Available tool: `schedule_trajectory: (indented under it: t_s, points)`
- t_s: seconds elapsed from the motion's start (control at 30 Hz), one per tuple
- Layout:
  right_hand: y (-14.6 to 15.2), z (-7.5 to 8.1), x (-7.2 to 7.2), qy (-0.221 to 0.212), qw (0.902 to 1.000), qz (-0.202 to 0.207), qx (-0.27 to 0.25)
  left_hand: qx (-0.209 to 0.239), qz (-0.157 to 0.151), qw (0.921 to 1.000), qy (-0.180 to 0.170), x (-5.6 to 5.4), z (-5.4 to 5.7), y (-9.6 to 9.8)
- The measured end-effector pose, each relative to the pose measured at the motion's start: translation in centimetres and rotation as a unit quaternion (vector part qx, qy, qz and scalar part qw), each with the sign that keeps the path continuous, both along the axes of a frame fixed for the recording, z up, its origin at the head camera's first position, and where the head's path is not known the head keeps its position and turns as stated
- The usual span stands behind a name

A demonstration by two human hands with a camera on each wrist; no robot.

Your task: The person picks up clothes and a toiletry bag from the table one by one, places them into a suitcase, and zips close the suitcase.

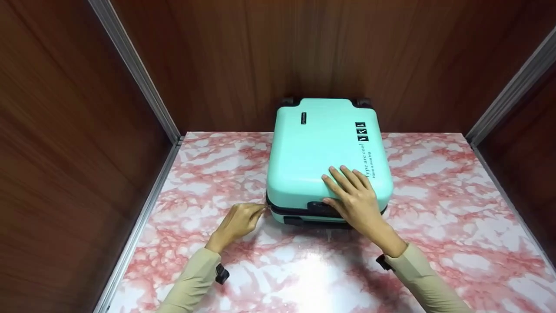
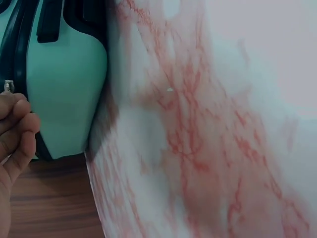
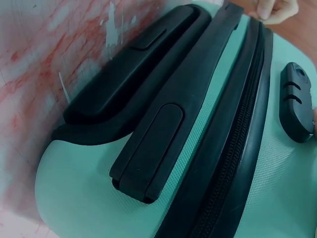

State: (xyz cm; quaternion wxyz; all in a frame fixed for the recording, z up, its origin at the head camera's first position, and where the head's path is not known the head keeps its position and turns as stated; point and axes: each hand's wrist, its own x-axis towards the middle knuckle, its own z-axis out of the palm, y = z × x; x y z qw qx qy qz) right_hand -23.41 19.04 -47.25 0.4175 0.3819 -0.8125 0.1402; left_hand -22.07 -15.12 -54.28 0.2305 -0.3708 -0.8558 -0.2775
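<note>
A mint-green hard-shell suitcase [image 1: 319,152] lies flat, its wheels at the back. At its near left corner my left hand [image 1: 238,222] pinches the zipper pull [image 2: 9,86], a small metal tab showing just above the fingertips in the left wrist view. My right hand [image 1: 359,202] rests on the lid near the front right, fingers spread and straight, thumb by the black lock [image 3: 295,101]. Along the front side runs the black zipper [image 3: 228,166], its teeth visible in the right wrist view. Beside it sits a black carry handle [image 3: 171,119].
Underneath is a table [image 1: 208,174] with a red-and-white marbled top. Brown wood panels [image 1: 226,65] rise behind it and at both sides, with metal rails [image 1: 139,78] at the corners. The suitcase's wheels [image 1: 362,102] are close to the back panel.
</note>
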Motion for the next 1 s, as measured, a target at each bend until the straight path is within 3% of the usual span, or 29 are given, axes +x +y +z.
schedule_trajectory:
  t_s: [0.1,0.27,0.47,0.73,0.87,1.0]
  points:
    - [0.1,0.1,0.0,0.003,1.0000,-0.001,0.003,-0.002,-0.012,0.9997,0.018,-0.1,0.2,0.0]
    - [0.1,0.1,-0.1,0.000,1.0000,-0.001,0.000,0.003,-0.018,0.9996,0.020,-0.4,0.5,-0.3]
    - [0.2,0.0,0.0,-0.002,1.0000,0.005,0.000,0.005,-0.020,0.9997,0.014,-0.6,-0.1,-0.7]
    - [-0.2,0.0,-0.2,0.003,1.0000,0.005,-0.008,-0.010,0.011,0.9993,0.034,-1.3,-0.1,-0.6]
    - [-0.3,-0.1,-0.3,0.005,0.9999,0.008,-0.003,-0.018,0.023,0.9995,0.015,-1.2,0.1,-0.5]
    - [-0.1,-0.1,-0.3,0.005,0.9999,0.004,0.009,-0.043,0.048,0.9971,-0.041,-1.1,0.7,-0.1]
